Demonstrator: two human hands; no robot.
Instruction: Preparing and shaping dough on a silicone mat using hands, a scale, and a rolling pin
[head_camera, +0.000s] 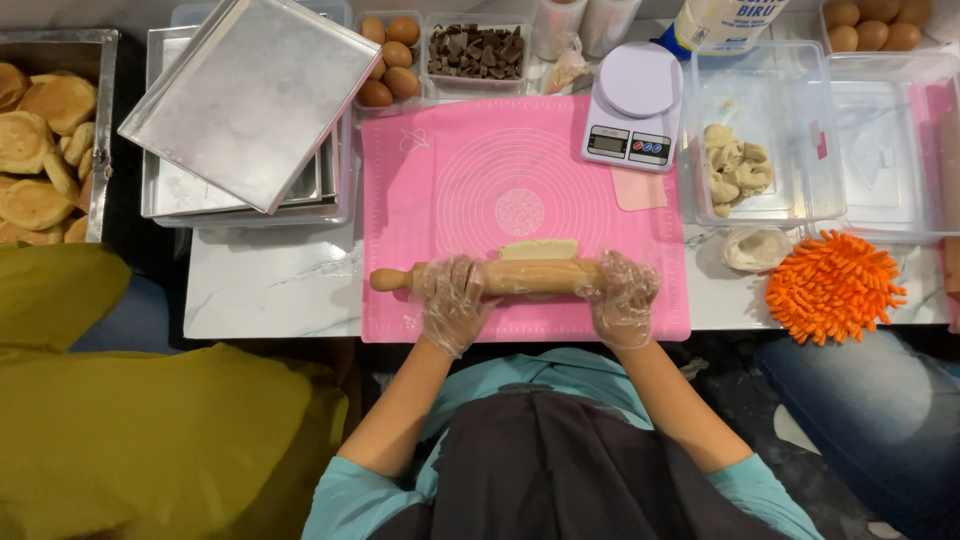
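Left hand (452, 298): in a thin clear glove, fingers curled down over the left part of the rolling pin (520, 276), gripping it.
Right hand (622, 296): also in a clear glove, wrapped over the right end of the rolling pin, gripping it.
Rolling pin: wooden, lies flat between the two hands; one knob sticks out past the left hand.
Dough (539, 250): a pale flat piece, just past the pin, away from the hands, touching it.
Mat (450, 180): pink, with ring marks, lies under the hands, the pin and the dough.
Desk (270, 285): white marble look, carries the mat.
Scale (632, 108): small and white, far past the right hand, on the mat's corner.
Clear tub (800, 130): right of the scale, with pale dough bits inside.
Orange mitt (832, 287): fluffy, well to the right of the right hand.
Metal trays (250, 100): stacked, far past the left hand.
Eggs (390, 60): brown, in a tub beside the trays.
Chocolate pieces (476, 50): dark, in a tub next to the eggs.
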